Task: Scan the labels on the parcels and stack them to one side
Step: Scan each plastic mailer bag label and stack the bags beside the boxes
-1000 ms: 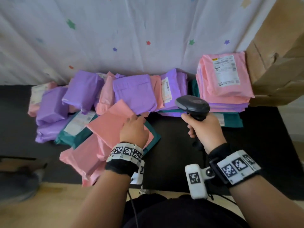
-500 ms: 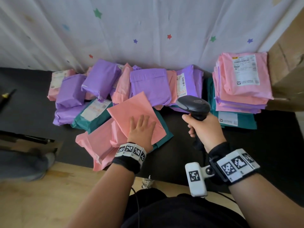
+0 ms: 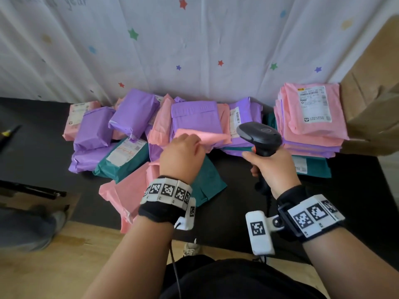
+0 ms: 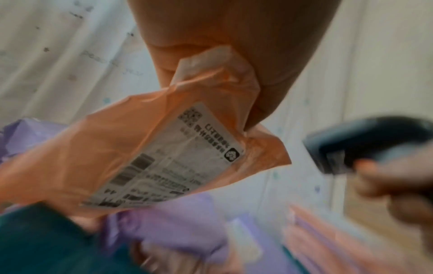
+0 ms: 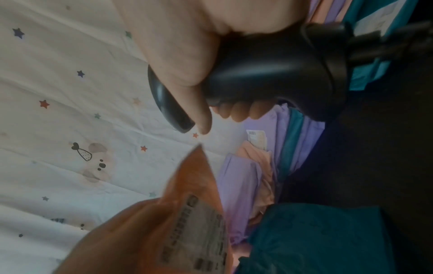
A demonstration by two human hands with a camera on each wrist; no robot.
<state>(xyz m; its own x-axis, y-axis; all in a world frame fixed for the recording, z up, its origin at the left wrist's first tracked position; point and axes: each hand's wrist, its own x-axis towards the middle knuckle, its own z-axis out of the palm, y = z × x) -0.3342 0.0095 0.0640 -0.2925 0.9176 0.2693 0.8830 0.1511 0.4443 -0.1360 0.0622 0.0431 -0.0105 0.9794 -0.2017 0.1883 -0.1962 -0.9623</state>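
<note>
The left hand (image 3: 182, 154) is pinching a pink parcel (image 4: 131, 148) by its corner, lifting it above the pile; the right hand (image 3: 273, 169) is gripping the scanner (image 3: 259, 134). Turning the label (image 4: 168, 159) flat toward the scanner should help.

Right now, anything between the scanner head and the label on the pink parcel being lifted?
Nothing. In the left wrist view only the star-print backdrop shows behind the gap between the label on the pink parcel and the scanner.
</note>
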